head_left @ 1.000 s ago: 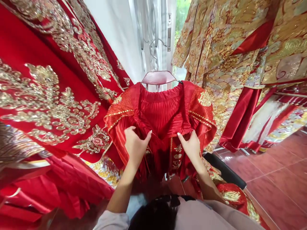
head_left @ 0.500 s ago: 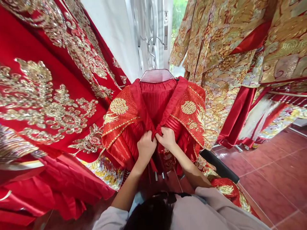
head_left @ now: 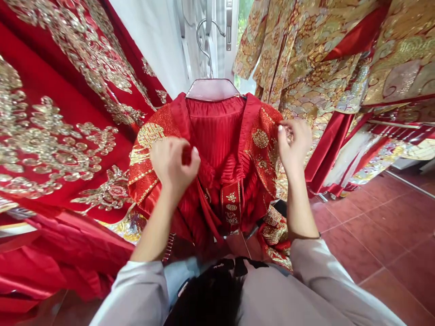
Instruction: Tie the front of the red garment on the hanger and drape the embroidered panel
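I see the red jacket (head_left: 217, 140) on its hanger (head_left: 213, 90), front open, between my hands. My left hand (head_left: 175, 165) is half curled over one front; my right hand (head_left: 295, 142) bends by the opposite shoulder. I can't tell whether either pinches cloth. An uneven tug could slip the collar (head_left: 248, 120) off the hanger, and the gold stitching (head_left: 261, 138) might snag on fingers.

Red open-fronted cloth jacket (head_left: 233, 170): pleated satiny lining (head_left: 215, 136), glittery shoulder panels (head_left: 270, 113), raised gold embroidery (head_left: 260, 138). Silver curved metal hanger hook (head_left: 197, 37): smooth, polished. Red cloth garment with gold beadwork (head_left: 68, 102): matt ground, rough sparkling beads (head_left: 98, 138). Dark-red square floor tiles (head_left: 380, 231): smooth, faintly glossy.
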Demonstrator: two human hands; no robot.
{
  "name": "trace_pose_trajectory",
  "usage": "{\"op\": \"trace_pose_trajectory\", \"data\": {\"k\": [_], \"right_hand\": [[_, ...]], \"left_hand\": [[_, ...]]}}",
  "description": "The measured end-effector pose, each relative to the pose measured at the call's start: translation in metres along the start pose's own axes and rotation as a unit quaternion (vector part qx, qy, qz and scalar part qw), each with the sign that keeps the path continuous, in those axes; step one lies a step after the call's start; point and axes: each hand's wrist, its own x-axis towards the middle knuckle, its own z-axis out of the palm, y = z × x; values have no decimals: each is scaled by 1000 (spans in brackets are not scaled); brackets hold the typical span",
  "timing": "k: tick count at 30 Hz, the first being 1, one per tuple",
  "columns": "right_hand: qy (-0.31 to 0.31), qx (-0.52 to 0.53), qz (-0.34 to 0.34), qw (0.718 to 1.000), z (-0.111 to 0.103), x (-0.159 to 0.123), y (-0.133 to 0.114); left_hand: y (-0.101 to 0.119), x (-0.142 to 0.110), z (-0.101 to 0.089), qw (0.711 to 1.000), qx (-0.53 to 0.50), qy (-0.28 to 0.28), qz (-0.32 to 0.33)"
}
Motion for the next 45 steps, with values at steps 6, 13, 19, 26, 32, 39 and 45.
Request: {"op": "trace_pose_trajectory", "data": {"k": [6,13,19,26,32,39,45], "right_hand": [[-98,51,30,993,20,36,39],[-182,231,128,947,17,99,76],[-268,219,73,935,21,120,55],[-412,196,-20,890,10,127,-4],[-475,147,-13,868,31,149,-19],[-88,47,-34,994,1,47,-24],[-93,64,204,973,17,-116,-23]], "left_hand": [[-33,94,-1,983,49,-134,-117],[-56,84,22,975,50,-168,-136],[-61,81,23,990,-5,-109,-90],[-84,98,15,969,4,-243,-32],[-99,107,23,963,6,-268,-40],[-63,26,7,999,22,23,-4],[-5,-116,25,986,23,28,-160]]}}
